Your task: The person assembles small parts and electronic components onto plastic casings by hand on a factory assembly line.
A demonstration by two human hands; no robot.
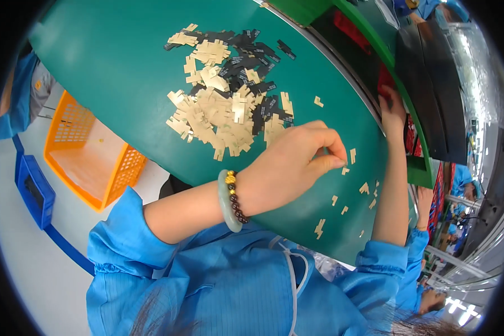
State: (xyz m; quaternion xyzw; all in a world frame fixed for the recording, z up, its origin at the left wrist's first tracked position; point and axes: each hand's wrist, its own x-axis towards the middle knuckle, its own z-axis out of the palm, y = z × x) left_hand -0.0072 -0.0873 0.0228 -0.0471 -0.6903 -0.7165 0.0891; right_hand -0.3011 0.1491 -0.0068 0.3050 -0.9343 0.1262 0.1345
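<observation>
My left hand [294, 165] hangs over the green tabletop [112, 61], thumb and forefinger pinched together. Whatever sits between those fingertips is too small to make out. Just below them lies a little L-shaped cream piece [345, 171]. My right hand [392, 109] reaches to the green-framed rack at the right, thumb apart from the fingers, beside a red thing [385, 78]. Left of my left hand spreads a heap of flat notched cream pieces [207, 115], mixed with black printed pieces [249, 59]. More small cream pieces [319, 228] lie scattered between my two forearms.
An orange basket [87, 151] stands below the table's left edge, near a blue frame [35, 190] on the floor. Along the right runs a green-edged rack [414, 106] with dark panels [439, 95]. Other people in blue clothing work beyond both sides.
</observation>
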